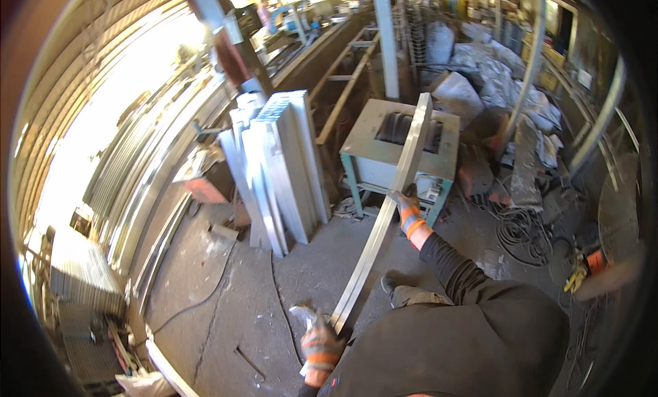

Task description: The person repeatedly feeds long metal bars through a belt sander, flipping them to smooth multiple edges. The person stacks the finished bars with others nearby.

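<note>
A long, straight silvery metal bar point(373, 250) with a groove along it slants from my body up to the right. My right hand point(409, 215), in a grey and orange glove, is closed round its middle. My left hand point(321, 345), in a matching glove, is closed at the near end, by my left side. A small pale grey piece point(301, 316) shows beside the left glove; I cannot tell whether it is held. The bar's far end passes above a grey-green metal machine point(373, 133) with a dark roller-like opening in its top.
Silvery metal channels point(281, 171) stand upright in a bundle left of the machine. Long metal lengths point(161, 167) lie along the left side. A dark cable point(277, 287) crosses the concrete floor. Coiled cable point(521, 236) and plastic-wrapped bundles point(490, 68) lie to the right.
</note>
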